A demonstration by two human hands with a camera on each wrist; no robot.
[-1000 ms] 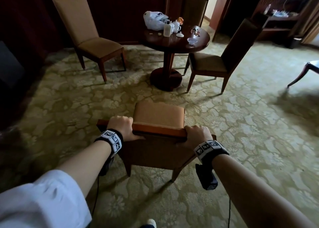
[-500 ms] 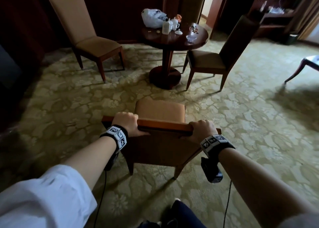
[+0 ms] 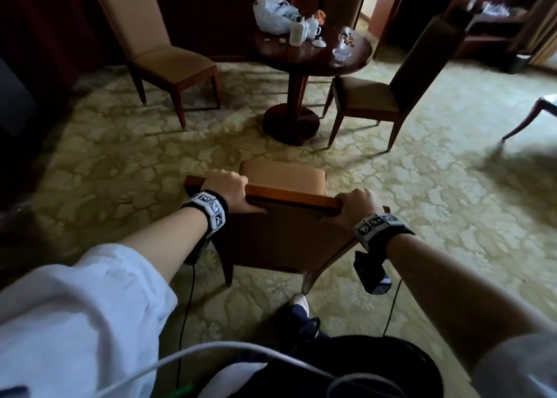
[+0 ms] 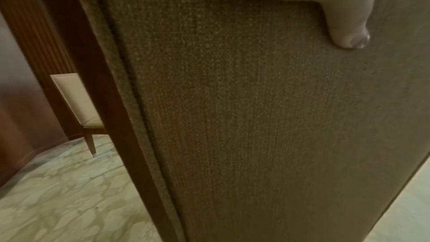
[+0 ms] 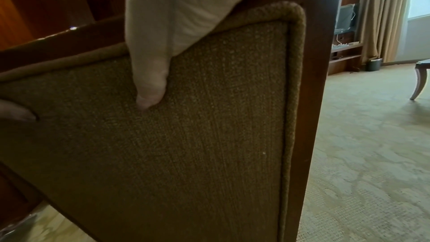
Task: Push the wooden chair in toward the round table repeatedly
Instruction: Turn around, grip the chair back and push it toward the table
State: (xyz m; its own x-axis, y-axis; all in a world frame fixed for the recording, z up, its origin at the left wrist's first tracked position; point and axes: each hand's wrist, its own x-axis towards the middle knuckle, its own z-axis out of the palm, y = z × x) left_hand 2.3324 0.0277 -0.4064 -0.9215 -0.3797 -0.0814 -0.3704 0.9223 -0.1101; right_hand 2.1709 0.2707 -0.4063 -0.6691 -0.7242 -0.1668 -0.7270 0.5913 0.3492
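From the head camera, looking down, the wooden chair (image 3: 283, 216) stands on the patterned carpet (image 3: 422, 201), well apart from the round table (image 3: 313, 56). Its seat points at the table. The left hand (image 3: 226, 191) grips the top rail of the chair back near one end, and the right hand (image 3: 358, 206) grips it near the other end. Both hands curl over the rail, fingers in front and thumbs behind. I think holding both ends helps the chair go straight when it is pushed. Two more chairs sit by the table, one pulled close on the right (image 3: 391, 87) and one farther off on the left (image 3: 156, 50). A white plastic bag (image 3: 271, 14) and a teapot (image 3: 312, 26) sit on the table top.

Next, on the left wrist camera, the thumb (image 4: 344, 30) presses flat on the woven cloth of the chair back (image 4: 232, 117). The fingers are hidden.

Last, on the right wrist camera, the thumb (image 5: 151, 84) presses on the same cloth (image 5: 197, 135), beside the wooden side post (image 5: 311, 98). Far off are curtains (image 5: 381, 16) and a small bin (image 5: 374, 64).
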